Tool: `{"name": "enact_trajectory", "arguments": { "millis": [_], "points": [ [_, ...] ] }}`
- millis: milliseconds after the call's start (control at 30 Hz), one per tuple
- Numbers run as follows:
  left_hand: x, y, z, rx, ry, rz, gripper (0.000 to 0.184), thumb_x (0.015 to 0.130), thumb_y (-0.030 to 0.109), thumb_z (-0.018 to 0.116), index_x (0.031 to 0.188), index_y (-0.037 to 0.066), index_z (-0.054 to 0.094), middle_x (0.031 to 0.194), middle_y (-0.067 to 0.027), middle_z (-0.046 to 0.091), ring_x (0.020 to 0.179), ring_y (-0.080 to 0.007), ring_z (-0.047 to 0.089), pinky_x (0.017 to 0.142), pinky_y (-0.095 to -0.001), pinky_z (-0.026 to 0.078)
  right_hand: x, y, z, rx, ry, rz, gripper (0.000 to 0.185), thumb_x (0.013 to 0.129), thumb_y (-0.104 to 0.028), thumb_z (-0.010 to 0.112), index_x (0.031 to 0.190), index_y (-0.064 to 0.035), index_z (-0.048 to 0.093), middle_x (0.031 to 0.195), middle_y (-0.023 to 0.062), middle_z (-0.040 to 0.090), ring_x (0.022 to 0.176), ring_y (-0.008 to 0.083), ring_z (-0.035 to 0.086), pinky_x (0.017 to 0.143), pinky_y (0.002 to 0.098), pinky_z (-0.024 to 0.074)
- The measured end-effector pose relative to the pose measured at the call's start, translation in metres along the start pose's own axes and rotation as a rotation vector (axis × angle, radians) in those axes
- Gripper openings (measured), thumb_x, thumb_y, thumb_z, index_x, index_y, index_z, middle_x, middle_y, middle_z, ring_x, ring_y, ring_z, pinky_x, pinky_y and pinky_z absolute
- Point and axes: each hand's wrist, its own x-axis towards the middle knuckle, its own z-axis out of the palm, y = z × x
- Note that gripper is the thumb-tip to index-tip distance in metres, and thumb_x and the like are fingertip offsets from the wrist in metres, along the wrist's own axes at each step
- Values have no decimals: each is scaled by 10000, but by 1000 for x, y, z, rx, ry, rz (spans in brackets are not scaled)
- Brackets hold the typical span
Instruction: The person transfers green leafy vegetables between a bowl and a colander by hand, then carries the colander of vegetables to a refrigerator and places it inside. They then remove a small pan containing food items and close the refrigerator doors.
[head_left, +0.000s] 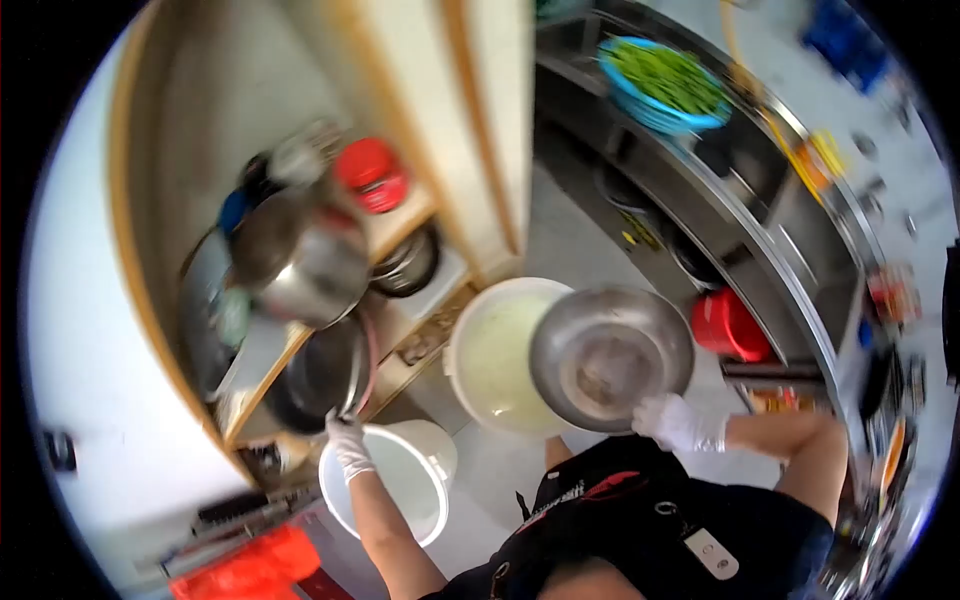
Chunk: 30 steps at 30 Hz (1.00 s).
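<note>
In the head view, my right hand, in a white glove, grips the near rim of a wide metal basin. The basin is held over the right part of a large white bucket of pale, cloudy liquid and hides some of it. My left hand, also gloved, has its fingers closed at the near edge of a dark round metal basin on the lower shelf. Below that hand stands a second white bucket.
Wooden shelving at left bears a steel pot and a red-lidded container. A steel sink counter runs along the right, with a blue basket of green vegetables. A red bucket stands beneath it.
</note>
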Motion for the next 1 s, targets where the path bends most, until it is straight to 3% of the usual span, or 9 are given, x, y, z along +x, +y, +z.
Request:
{"name": "enact_trajectory", "arguments": {
  "millis": [67, 133, 167, 367, 433, 500, 733, 867, 1000],
  "points": [
    [-12, 3, 38, 505, 84, 207, 397, 917, 257, 464, 1192, -24, 516, 1169, -115, 586, 1040, -200, 525, 964, -276, 380, -13, 4, -13, 1, -33, 54, 114, 613, -141, 603, 716, -110, 565, 767, 31, 550, 773, 225, 565, 609, 348, 498],
    [-43, 24, 88, 252, 279, 128, 474, 921, 334, 487, 1241, -16, 489, 1256, -115, 531, 1114, -198, 496, 1010, -270, 345, -35, 15, -18, 0, -7, 77, 126, 626, -147, 599, 744, -110, 569, 784, 26, 549, 777, 218, 565, 623, 336, 497],
    [-45, 25, 106, -242, 328, -91, 515, 921, 368, 496, 1260, -20, 472, 1309, -112, 495, 1157, -197, 475, 1035, -265, 321, -48, 22, -19, -5, 2, 92, 129, 631, -149, 597, 752, -112, 570, 789, 25, 549, 782, 215, 565, 626, 333, 496],
    [-121, -80, 231, -698, -278, -698, 511, 919, 475, 424, 1172, 39, 509, 1241, -149, 511, 879, -271, 582, 871, -456, 408, -114, 86, -42, -48, 117, 70, 156, 631, -157, 603, 777, -120, 562, 787, 10, 529, 768, 198, 549, 617, 322, 479],
    [-237, -91, 355, 269, -478, -480, 776, 857, 639, 435, 1292, -3, 389, 1254, -199, 483, 960, -314, 575, 825, -453, 466, -139, 110, -55, -67, 162, 66, 156, 629, -168, 604, 770, -119, 560, 773, 8, 523, 751, 199, 544, 608, 326, 474],
    [-338, -122, 461, 352, -709, -463, 944, 826, 674, 443, 1413, -14, 172, 1343, -283, 373, 1113, -401, 509, 919, -499, 455, -167, 131, -63, -78, 180, 74, 155, 628, -178, 605, 762, -119, 557, 761, 9, 521, 739, 200, 542, 602, 329, 471],
    [-469, -178, 671, 362, -776, -603, 544, 878, 267, 552, 1280, -52, 372, 1221, -209, 507, 1072, -384, 539, 881, -503, 494, -265, 172, -85, -43, 330, 160, 139, 648, -161, 586, 754, -82, 544, 752, 39, 526, 760, 226, 557, 602, 368, 492],
    [-478, -199, 735, 451, -783, -681, 514, 733, 15, 469, 1221, -114, 371, 1183, -262, 500, 1059, -445, 530, 803, -640, 501, -312, 197, -78, -64, 449, 285, 130, 699, -188, 595, 753, -82, 542, 744, 57, 528, 703, 251, 575, 567, 368, 491],
    [-478, -215, 797, 485, -872, -762, 527, 706, -32, 459, 1221, -83, 358, 1165, -277, 478, 1031, -474, 529, 772, -662, 503, -348, 220, -85, -18, 538, 467, 270, 758, -342, 623, 788, -78, 576, 751, 67, 544, 709, 274, 570, 592, 383, 479]
  ]
}}
